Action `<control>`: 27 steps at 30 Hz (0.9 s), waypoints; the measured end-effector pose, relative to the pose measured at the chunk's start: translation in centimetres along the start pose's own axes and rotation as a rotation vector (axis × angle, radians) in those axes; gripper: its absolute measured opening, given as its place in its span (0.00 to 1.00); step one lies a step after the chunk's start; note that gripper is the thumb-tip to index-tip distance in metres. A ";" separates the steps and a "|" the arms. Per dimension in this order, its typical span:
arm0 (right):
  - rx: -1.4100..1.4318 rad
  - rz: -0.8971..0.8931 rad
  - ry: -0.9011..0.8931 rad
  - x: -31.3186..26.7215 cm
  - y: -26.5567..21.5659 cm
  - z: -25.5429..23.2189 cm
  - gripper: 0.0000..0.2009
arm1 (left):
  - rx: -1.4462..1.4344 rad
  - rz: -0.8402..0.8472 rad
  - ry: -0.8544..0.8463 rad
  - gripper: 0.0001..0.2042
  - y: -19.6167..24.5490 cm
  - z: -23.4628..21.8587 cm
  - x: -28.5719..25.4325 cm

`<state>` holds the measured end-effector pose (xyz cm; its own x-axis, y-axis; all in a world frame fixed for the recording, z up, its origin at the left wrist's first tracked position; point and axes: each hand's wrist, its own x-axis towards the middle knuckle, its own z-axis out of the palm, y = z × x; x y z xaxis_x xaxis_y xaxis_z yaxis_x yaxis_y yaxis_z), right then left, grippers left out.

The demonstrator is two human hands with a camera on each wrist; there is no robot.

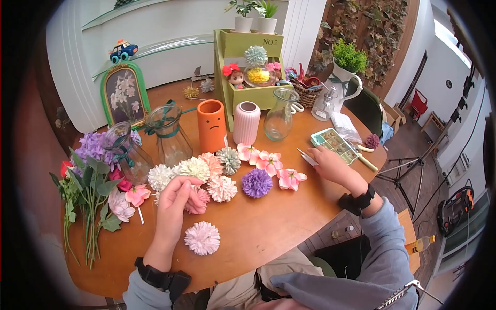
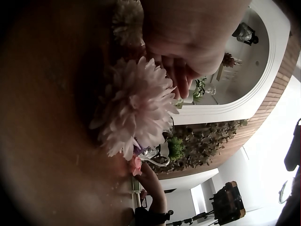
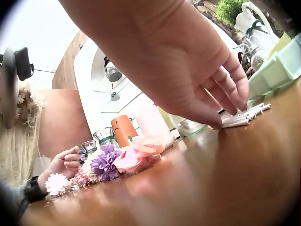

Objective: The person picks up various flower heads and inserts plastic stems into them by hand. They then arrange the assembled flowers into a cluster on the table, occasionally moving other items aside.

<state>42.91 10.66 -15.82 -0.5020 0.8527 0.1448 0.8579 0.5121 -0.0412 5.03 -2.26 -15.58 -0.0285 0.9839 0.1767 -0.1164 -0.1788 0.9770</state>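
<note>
My right hand [image 1: 330, 165] is low at the table's right side, thumb and fingers closed around the ends of several thin white sticks [image 1: 308, 157]. In the right wrist view the sticks [image 3: 247, 116] lie bunched on the wood under the fingertips of that hand [image 3: 188, 66]. My left hand [image 1: 173, 204] hovers beside a deep pink flower [image 1: 197, 200], its fingers loosely bent and nothing seen in them. A pale pink pompom flower [image 1: 202, 238] lies nearer the table's front edge; it looms large [image 2: 136, 106] beneath the left hand [image 2: 193, 37] in the left wrist view.
Flower heads, including a purple one [image 1: 257, 183], spread mid-table. Behind them stand an orange vase [image 1: 212, 126], a pink vase [image 1: 246, 124] and clear glass vases [image 1: 279, 116]. Stemmed flowers [image 1: 95, 206] lie left. A compartment box [image 1: 335, 144] sits beyond the right hand.
</note>
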 end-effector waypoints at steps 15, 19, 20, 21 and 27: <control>-0.064 0.055 -0.108 1.8 -0.1 1.2 0.09 | 0.019 0.005 -0.022 0.12 -0.1 -0.1 0.0; -0.071 0.071 -0.108 2.0 0.2 1.6 0.05 | 0.029 0.000 -0.025 0.12 0.0 0.0 0.0; -0.016 0.086 -0.116 2.1 0.3 1.5 0.05 | 0.032 0.001 -0.026 0.12 0.0 0.0 0.0; 0.040 0.101 -0.123 2.4 0.4 1.3 0.05 | 0.034 0.002 -0.027 0.12 0.0 0.0 0.0; 0.737 0.157 0.044 3.0 0.6 0.1 0.10 | 0.027 0.003 -0.027 0.12 -0.1 -0.1 0.1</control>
<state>41.87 13.56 -15.52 -0.3613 0.9245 0.1215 0.6164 0.3346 -0.7128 4.93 -2.15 -15.70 -0.0022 0.9832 0.1827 -0.0895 -0.1821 0.9792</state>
